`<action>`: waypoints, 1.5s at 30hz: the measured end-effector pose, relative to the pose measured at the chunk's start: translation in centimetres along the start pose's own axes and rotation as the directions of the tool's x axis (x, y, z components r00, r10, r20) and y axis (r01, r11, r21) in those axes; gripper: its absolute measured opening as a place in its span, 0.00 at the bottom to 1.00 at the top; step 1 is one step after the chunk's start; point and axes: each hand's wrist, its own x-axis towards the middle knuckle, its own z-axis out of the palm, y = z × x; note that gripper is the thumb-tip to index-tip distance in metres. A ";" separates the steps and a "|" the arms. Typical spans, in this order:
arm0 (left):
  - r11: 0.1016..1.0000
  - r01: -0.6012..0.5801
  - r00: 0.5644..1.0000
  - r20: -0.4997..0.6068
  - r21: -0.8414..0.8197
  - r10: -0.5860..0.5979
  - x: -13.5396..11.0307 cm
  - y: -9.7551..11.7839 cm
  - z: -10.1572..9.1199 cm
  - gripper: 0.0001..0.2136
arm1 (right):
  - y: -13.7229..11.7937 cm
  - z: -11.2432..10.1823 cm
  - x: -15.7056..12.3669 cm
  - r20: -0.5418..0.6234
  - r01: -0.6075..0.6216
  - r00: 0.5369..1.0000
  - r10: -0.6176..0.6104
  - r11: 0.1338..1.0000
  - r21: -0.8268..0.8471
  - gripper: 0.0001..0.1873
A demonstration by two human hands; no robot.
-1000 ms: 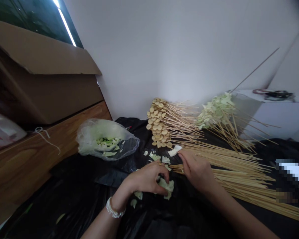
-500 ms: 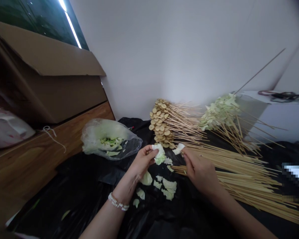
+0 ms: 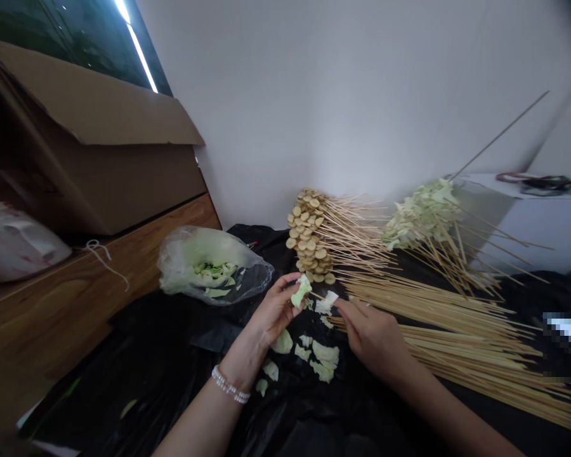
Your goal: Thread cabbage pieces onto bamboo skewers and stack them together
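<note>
1. In the head view, my left hand [image 3: 276, 312] is pinching a pale green leaf piece [image 3: 301, 291] between its thumb and fingers.
2. My right hand [image 3: 374, 333] is grasping a thin stick [image 3: 316, 296], which points toward the left hand; its tip is at the green piece, but I cannot tell if it has pierced it.
3. A white leaf piece [image 3: 331, 298] is on this stick, just beside my right fingertips.
4. Below and between my hands, loose leaf pieces [image 3: 324, 360] lie on the black sheet [image 3: 171, 368].
5. To the left of my left hand there is a clear plastic bag [image 3: 174, 263] with more leaf inside.
6. Beyond my hands is a pile of round slices [image 3: 309, 235] on sticks.
7. Beyond my right hand lie bare sticks [image 3: 438, 298] and, farther, a heap of skewered leaves [image 3: 421, 212].
</note>
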 end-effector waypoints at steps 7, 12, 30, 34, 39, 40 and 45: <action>0.974 -0.128 0.992 0.004 0.187 0.130 -0.2 -0.7 0.5 0.16 | -0.1 0.0 -0.1 0.027 -0.025 0.999 0.025 1.000 0.008 0.16; 0.992 0.022 0.997 0.076 0.126 -0.032 -0.6 -0.3 0.8 0.23 | 0.1 0.2 -0.1 0.017 -0.052 0.998 0.053 0.998 -0.043 0.16; 0.942 -0.156 0.973 -0.119 0.298 0.199 0.1 -0.6 0.0 0.18 | 0.0 -0.3 0.2 -0.037 -0.026 0.999 0.022 0.992 -0.120 0.14; 0.907 -0.208 0.964 -0.079 0.367 0.253 0.3 -0.9 -0.3 0.16 | 0.0 -0.4 0.2 -0.027 0.005 1.000 -0.010 0.984 -0.180 0.16; 0.819 -0.299 0.933 -0.028 0.490 0.358 0.4 -1.0 -0.3 0.12 | 0.1 -0.4 0.1 -0.016 0.029 0.999 -0.034 0.971 -0.237 0.18; 0.800 -0.313 0.927 -0.020 0.512 0.375 0.4 -1.0 -0.2 0.11 | 0.1 -0.4 0.1 -0.015 0.031 0.999 -0.036 0.969 -0.244 0.17; 0.710 -0.358 0.905 0.038 0.607 0.424 0.4 -1.0 -0.1 0.09 | -0.1 -0.5 0.1 -0.013 0.044 0.999 -0.050 0.961 -0.274 0.18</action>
